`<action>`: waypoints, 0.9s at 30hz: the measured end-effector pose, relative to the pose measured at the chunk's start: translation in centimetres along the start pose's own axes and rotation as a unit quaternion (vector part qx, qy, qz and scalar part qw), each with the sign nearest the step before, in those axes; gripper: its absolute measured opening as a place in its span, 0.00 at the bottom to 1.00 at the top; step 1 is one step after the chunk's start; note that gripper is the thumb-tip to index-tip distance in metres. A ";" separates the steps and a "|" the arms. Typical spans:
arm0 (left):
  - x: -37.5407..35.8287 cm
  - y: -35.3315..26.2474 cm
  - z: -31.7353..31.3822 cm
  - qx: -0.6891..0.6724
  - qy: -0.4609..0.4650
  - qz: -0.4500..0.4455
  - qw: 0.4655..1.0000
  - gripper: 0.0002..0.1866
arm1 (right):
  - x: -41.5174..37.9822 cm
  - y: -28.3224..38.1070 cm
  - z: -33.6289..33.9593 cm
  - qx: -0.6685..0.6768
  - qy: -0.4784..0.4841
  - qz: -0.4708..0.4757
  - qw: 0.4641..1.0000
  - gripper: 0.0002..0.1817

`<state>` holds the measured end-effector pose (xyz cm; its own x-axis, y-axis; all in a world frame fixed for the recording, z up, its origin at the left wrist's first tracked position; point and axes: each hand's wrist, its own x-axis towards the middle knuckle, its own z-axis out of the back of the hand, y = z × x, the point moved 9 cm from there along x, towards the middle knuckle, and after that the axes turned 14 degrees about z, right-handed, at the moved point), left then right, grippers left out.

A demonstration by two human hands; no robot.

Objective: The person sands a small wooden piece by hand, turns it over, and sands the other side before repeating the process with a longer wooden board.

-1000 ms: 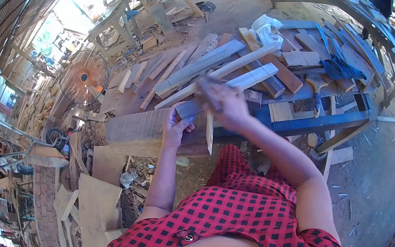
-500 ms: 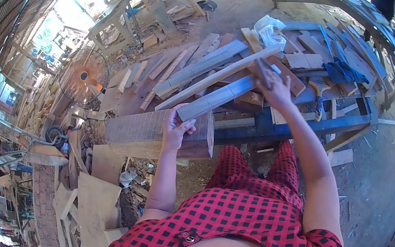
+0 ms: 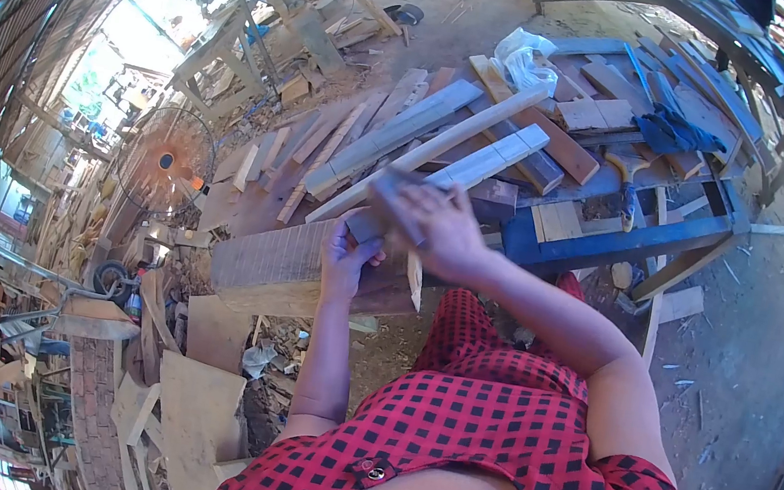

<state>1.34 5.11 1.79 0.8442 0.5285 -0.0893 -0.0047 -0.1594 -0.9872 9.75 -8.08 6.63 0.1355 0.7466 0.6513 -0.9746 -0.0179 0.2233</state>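
Observation:
My left hand (image 3: 346, 261) is closed around the near end of a squared wooden piece (image 3: 492, 157), which slants away to the upper right and has thin lines across its far part. Over that near end, my right hand (image 3: 446, 231) grips a dark flat block (image 3: 395, 207) that looks like a sanding block; motion blurs the fingers a little. The block lies across the wooden piece close to my left hand and hides part of it. Under both hands sits a thick wooden beam (image 3: 274, 264). Beside the wooden piece runs a longer pale strip of wood (image 3: 425, 149).
Many boards lie on the bench, with a plastic bag (image 3: 524, 58), a blue cloth (image 3: 676, 133) and a wooden-handled tool (image 3: 628, 188) among them. A round fan (image 3: 165, 160) stands at left. Loose boards (image 3: 200, 399) and scraps cover the floor by my left arm.
My right hand has drawn the dark block from the far end of the wooden piece down to its near end. My left hand keeps its grip in about the same place.

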 end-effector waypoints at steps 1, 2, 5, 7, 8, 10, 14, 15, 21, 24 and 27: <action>0.2 0.5 0.1 0.002 -0.001 0.000 1.000 0.22 | 0.3 2.0 -0.5 0.022 -0.004 0.022 1.000 0.29; 0.4 1.1 0.9 -0.042 -0.031 -0.025 0.998 0.22 | 0.5 3.4 -0.8 0.044 -0.008 0.045 0.998 0.28; 0.7 2.0 2.5 -0.066 -0.034 -0.059 0.995 0.22 | 0.1 3.6 -0.7 0.065 0.014 0.071 0.995 0.29; 0.2 0.9 1.4 -0.051 -0.002 -0.066 0.996 0.22 | -0.8 1.1 -0.4 0.038 0.019 0.054 0.998 0.29; -0.1 0.0 0.6 -0.017 -0.007 -0.038 0.999 0.22 | -1.4 -0.8 0.1 0.010 0.022 0.035 0.999 0.30; -0.1 -0.3 -0.1 0.014 -0.009 -0.009 1.000 0.22 | -2.5 -5.6 1.4 -0.042 0.040 -0.047 0.997 0.31; -0.1 -0.5 -0.3 0.011 0.008 -0.018 1.000 0.22 | -6.5 -17.6 2.5 -0.065 0.066 -0.235 0.968 0.33; -0.1 -0.6 -0.3 0.009 0.010 -0.020 1.000 0.22 | -6.9 -18.8 3.2 -0.066 0.065 -0.234 0.968 0.33; -0.2 -0.5 -0.2 0.010 0.006 -0.027 1.000 0.22 | -8.6 -22.3 4.1 -0.106 0.062 -0.355 0.927 0.36; -0.3 -0.5 -0.2 0.020 0.002 -0.028 0.999 0.22 | -8.0 -20.4 3.4 -0.114 0.031 -0.371 0.921 0.36; -0.2 -0.5 -0.2 0.018 0.003 -0.027 0.999 0.23 | -3.7 -11.7 2.1 -0.117 0.037 -0.195 0.973 0.32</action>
<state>1.28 4.92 2.29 0.8473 0.5300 -0.0353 0.0213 -0.1002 -0.9947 21.05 -12.02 3.09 0.4988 0.7125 0.4935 -0.8665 0.4227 0.2654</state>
